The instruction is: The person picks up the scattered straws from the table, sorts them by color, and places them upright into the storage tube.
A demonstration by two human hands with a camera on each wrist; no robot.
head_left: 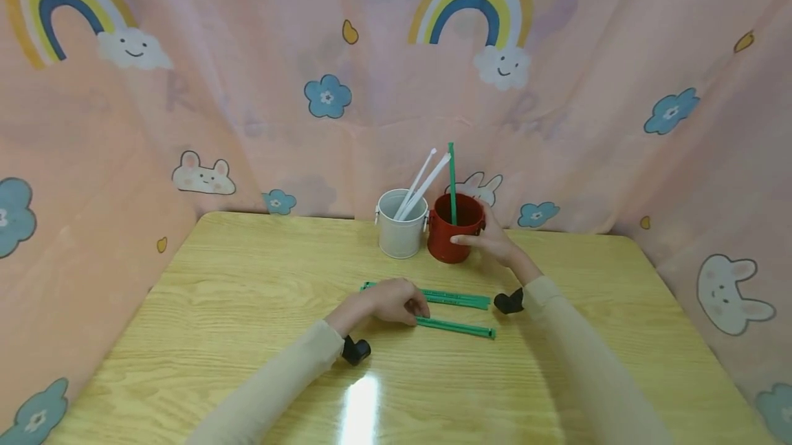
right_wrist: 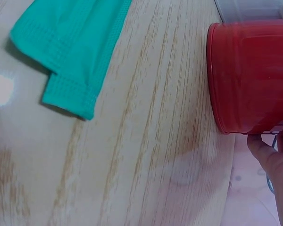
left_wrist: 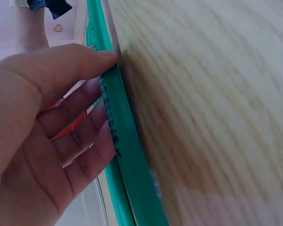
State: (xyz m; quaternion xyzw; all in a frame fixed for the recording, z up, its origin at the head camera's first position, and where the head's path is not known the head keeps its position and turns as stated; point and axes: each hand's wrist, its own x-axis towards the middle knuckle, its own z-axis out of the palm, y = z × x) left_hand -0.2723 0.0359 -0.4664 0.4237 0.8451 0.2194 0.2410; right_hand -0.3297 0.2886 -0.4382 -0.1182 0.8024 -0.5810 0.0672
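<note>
Nearest: bench (head_left: 278, 280), wood-grain, bright glare spot at its near part. Left hand (head_left: 391, 302) reaches in over the bench; grip closed on the near green strip (head_left: 458, 328), thumb on the printed face and fingers behind it in the left wrist view. Held toward its left end, so the rest sticks out free to the right; probably the easy end for that hand to pinch.

Just behind, the far green strips (head_left: 458, 299), at least two, lie side by side, roughly parallel to the near one, likely laid that way so each can be picked singly.

Farther: right hand (head_left: 491, 237), grip clamped on the red bucket (head_left: 444, 245) from its right side, thumb across the front. Probably steadying; bucket looks upright on the bench. One upright green strip (head_left: 452, 177) stands inside.

Left of it, white bucket (head_left: 399, 237), just beside, white strips (head_left: 423, 183) leaning right against the rim. Looks like sorting by matching colour.

Farthest: printed pink curtain (head_left: 247, 101) behind the bench.
</note>
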